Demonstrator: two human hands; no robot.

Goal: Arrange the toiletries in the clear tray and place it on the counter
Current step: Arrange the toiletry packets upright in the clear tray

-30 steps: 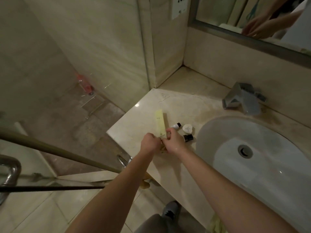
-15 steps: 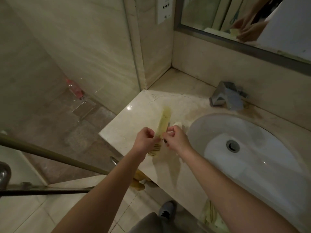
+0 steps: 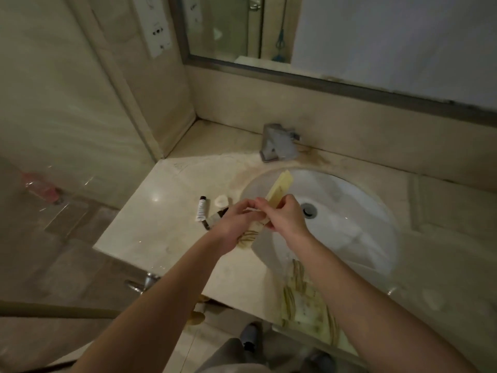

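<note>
My left hand (image 3: 236, 224) and my right hand (image 3: 282, 214) both grip a long pale-yellow packet (image 3: 278, 191), held tilted above the sink's left rim. Its striped lower end (image 3: 248, 236) shows below my left hand. A thin white strip runs between my fingertips. On the beige counter (image 3: 161, 227) to the left lie a small white tube with a black cap (image 3: 201, 208), a round white cap or jar (image 3: 221, 201) and a dark-capped bottle (image 3: 215, 218), partly hidden by my left hand. No clear tray is visible.
A white oval sink (image 3: 336, 224) with a drain fills the counter's right. A metal faucet (image 3: 278, 142) stands behind it, under a mirror (image 3: 349, 36). A striped cloth (image 3: 304, 300) hangs over the front edge. A pink bottle (image 3: 43, 188) stands in the shower at left.
Both hands carried the yellow packet up off the counter and rightward, over the sink's rim. The small tube and bottles are uncovered at left. The camera has tilted up and right.
</note>
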